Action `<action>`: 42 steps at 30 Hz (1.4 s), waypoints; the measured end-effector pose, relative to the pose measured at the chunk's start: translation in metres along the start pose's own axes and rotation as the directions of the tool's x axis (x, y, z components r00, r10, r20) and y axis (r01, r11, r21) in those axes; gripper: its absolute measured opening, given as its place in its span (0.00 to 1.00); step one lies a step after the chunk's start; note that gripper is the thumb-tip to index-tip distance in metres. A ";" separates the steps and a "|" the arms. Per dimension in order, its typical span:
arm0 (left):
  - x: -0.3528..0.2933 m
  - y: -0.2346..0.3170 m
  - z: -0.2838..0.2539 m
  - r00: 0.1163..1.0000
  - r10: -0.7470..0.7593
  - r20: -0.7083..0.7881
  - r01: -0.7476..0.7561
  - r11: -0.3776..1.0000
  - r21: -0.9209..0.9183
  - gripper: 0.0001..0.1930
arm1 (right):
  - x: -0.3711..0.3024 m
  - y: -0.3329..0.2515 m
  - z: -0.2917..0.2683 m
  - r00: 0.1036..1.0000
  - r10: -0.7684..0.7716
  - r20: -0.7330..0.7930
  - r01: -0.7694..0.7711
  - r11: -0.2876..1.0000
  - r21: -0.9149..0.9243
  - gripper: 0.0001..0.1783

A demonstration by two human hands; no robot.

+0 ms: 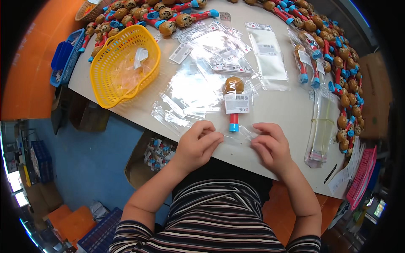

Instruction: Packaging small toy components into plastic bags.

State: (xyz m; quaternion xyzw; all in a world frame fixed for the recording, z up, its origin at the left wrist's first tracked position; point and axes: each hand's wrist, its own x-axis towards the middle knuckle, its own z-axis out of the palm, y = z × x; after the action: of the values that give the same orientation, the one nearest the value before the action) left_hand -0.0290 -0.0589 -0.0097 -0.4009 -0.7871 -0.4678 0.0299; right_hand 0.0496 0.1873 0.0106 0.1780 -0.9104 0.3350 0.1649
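Observation:
In front of me on the table lies a clear plastic bag (pixel 241 134) holding a figure-headed toy (pixel 233 85) with a brown head, red handle and blue end. A white label (pixel 237 103) with a barcode covers its middle. My left hand (pixel 200 142) has its thumb and fingers closed on the left corner of the bag's open end, nearest me. On the right corner, my right hand (pixel 271 145) pinches the film between curled fingers and thumb. Beyond the toy is a spread of empty clear bags (pixel 192 90) with printed headers.
A yellow basket (pixel 96 86) stands at the left, beside a blue basket (pixel 78 42). Piles of similar toys (pixel 122 17) line the far and right edges. Bagged toys (pixel 302 63), stacked bags (pixel 266 55) and a banded bag bundle (pixel 321 130) lie right. An open carton (pixel 137 168) sits below.

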 end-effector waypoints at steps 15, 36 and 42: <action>0.007 0.023 0.000 0.718 -0.666 0.203 0.641 0.518 -0.566 0.08 | 0.016 -0.015 -0.001 0.566 0.667 0.485 -0.754 0.179 0.633 0.06; 0.047 0.020 0.011 0.624 -0.610 0.489 0.753 0.300 -0.586 0.31 | 0.030 -0.029 0.007 0.518 0.728 0.449 -0.653 -0.003 0.757 0.31; 0.057 0.012 0.017 0.722 -0.561 0.406 0.611 0.241 -0.754 0.31 | 0.021 -0.029 -0.001 0.637 0.649 0.417 -0.642 0.146 0.753 0.27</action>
State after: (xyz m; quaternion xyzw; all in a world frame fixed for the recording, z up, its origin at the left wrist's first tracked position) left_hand -0.0542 -0.0092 0.0132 -0.0495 -0.5398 -0.7557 -0.3676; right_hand 0.0440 0.1627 0.0356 -0.1727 -0.5984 0.7756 -0.1029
